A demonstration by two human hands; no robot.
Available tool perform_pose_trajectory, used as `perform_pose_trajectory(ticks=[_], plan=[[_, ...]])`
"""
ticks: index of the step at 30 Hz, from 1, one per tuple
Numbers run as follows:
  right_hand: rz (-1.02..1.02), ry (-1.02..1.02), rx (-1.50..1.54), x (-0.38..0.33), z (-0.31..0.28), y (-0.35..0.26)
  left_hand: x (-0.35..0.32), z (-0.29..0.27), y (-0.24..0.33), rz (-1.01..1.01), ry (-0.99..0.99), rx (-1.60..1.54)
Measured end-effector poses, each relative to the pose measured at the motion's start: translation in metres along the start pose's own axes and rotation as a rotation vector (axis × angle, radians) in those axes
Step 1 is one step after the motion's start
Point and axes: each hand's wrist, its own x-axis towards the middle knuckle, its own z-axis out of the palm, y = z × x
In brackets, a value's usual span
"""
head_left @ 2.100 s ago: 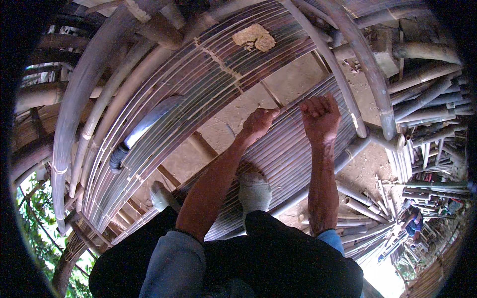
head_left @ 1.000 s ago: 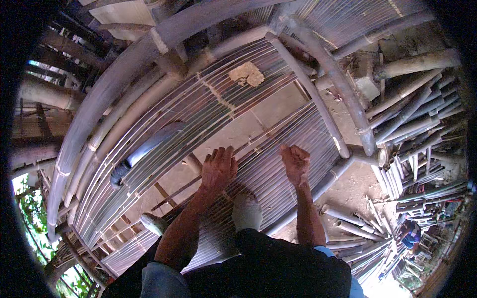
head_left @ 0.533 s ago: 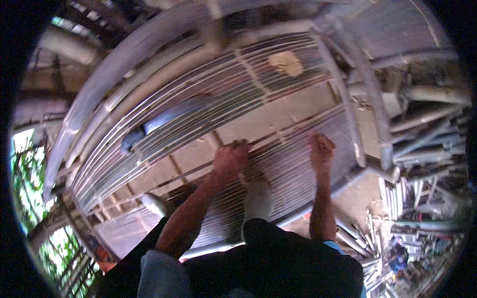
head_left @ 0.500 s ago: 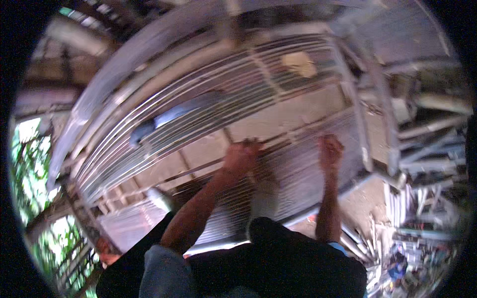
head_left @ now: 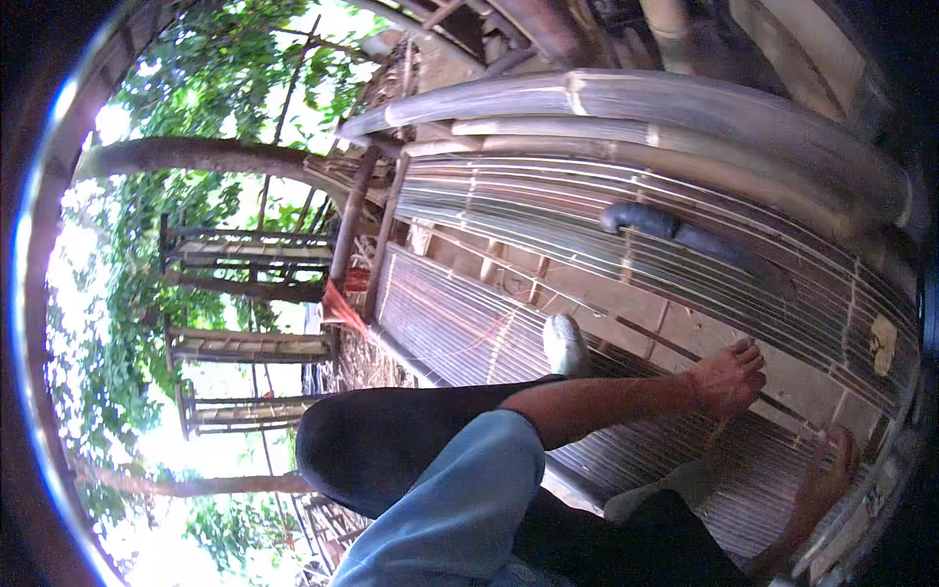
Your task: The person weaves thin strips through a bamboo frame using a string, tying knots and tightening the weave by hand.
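Neatly parallel — thin bamboo slats (head_left: pixel 636 455), brown near hands (head_left: pixel 729 379), paler leftward.

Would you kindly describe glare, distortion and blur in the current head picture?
In the head view, glare whitens gaps in the green foliage; the thick bamboo pole bows, likely from the fisheye; the right hand looks soft near the dim right rim.

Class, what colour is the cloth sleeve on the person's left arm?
The cloth sleeve is light blue, showing best in the head view.
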Motion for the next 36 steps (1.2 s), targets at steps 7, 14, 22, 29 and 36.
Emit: perform_pose_trajectory(ticks=[7, 14, 22, 29, 36], plan=[[-0.524, 0.049, 0.422, 0.025, 0.086, -0.070, -0.067, -0.034, -0.058, -0.210, -0.286, -0.030], [-0.387, -0.330, 0.425, 0.032, 0.068, -0.095, -0.071, -0.046, -0.051, -0.337, -0.254, -0.135], [-0.438, -0.261, 0.490, 0.033, 0.057, -0.087, -0.081, -0.061, -0.014, -0.473, -0.434, -0.189], [-0.336, 0.108, 0.324, 0.025, 0.034, -0.055, -0.056, -0.057, -0.010, -0.445, -0.378, -0.253], [-0.055, 0.364, 0.466, 0.059, 0.059, 0.057, -0.058, -0.048, -0.018, -0.362, -0.055, -0.243]])
